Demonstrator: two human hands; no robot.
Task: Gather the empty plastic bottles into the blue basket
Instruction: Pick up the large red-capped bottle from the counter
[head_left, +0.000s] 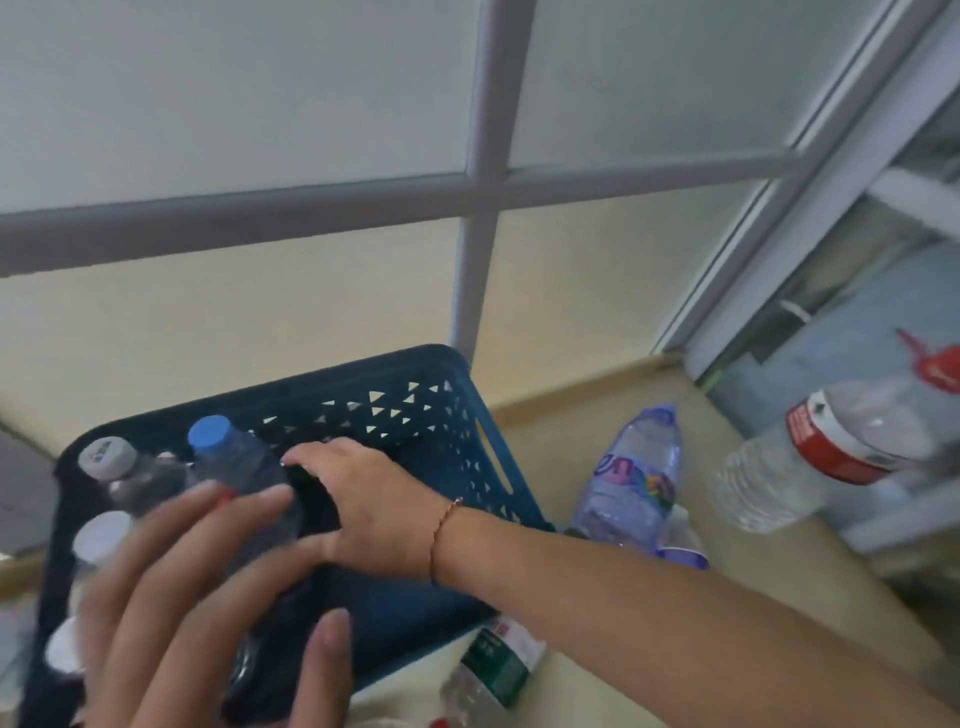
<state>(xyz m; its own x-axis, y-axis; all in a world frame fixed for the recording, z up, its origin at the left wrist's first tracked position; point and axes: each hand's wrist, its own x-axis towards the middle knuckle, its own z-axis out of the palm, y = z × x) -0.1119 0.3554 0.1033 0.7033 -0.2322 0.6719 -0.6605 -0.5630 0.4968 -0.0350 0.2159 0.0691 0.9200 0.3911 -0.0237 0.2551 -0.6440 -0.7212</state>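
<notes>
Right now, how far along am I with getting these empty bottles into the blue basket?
Partly done. Several capped bottles already stand in the blue basket, including the blue-capped bottle. In hand: your right hand reaches into the basket, your left hand hovers over it, open and blurred. Left outside: the purple-label bottle, the green-label bottle and the red-label bottle.

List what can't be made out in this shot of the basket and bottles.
- How many bottles are in the blue basket: head view, the blurred left hand covers its near half.
- Right hand grip: fingers dip behind the blue-capped bottle, so holding or not is unclear.
- Green-label bottle: crossed by the forearm, cut by the bottom edge.
- Red-label bottle: motion blur, text unreadable.
</notes>
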